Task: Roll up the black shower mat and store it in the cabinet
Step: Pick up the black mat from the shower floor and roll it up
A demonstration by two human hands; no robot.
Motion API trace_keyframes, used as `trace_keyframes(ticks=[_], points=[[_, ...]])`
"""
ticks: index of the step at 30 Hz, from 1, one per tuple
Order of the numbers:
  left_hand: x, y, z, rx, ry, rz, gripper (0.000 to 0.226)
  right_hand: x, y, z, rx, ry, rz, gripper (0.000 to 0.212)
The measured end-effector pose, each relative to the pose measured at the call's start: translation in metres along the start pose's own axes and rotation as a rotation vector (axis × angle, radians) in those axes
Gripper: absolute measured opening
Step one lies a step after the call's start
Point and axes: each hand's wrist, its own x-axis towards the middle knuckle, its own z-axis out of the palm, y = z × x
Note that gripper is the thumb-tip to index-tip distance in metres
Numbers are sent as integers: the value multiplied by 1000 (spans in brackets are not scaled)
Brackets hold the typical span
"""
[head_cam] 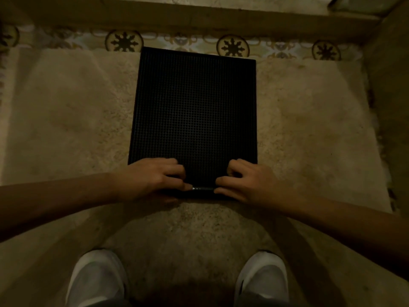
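Observation:
The black shower mat, a rectangle with a fine grid texture, lies flat on a shaggy beige rug. Its near edge is curled up into a thin roll between my hands. My left hand grips the near left part of that edge, fingers curled over it. My right hand grips the near right part the same way. The mat's near corners are hidden under my hands. No cabinet is in view.
Beyond the rug runs a strip of patterned floor tile, then a raised step or ledge. A wall or panel stands on the right. My two white shoes stand on the rug near the bottom.

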Motion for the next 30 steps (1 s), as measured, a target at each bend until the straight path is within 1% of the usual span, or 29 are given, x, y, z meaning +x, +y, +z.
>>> trace_keyframes(ticks=[2, 5, 7, 9, 11, 13, 14, 17, 19, 21, 24, 26, 30], points=[[-4, 5, 4, 27, 11, -16, 37, 2, 1, 0, -20, 13, -9, 29], [-8, 10, 9, 32, 33, -95, 46, 9, 2, -4, -75, 26, -6, 30], [-7, 9, 8, 13, 44, -120, 41, 13, -1, -4, -121, 45, -27, 22], [-6, 6, 5, -11, 42, -134, 37, 14, -11, -1, -97, 61, -33, 16], [-4, 3, 2, -28, 24, -151, 38, 14, -23, 5, -46, 35, -19, 22], [-2, 0, 0, -37, 4, -168, 40, 13, -30, 11, -66, -3, 4, 37], [-1, -1, -1, -44, -4, -175, 40, 14, -30, 12, -78, -1, 12, 40], [0, -2, -5, -37, -28, -213, 42, 17, -22, 11, -48, 36, -1, 35], [2, 3, -5, 42, -23, -239, 43, 18, -16, 9, -16, 28, -7, 35], [5, 14, 0, 126, 23, -282, 45, 19, -12, 7, 8, 13, -10, 37], [10, 28, 10, 196, 84, -368, 48, 22, -7, 7, -9, 42, -34, 35], [12, 30, 17, 250, 105, -391, 50, 25, -4, 7, 6, 50, -35, 34], [17, 27, 29, 354, 123, -444, 53, 32, 4, 0, 150, -1, 30, 34]])
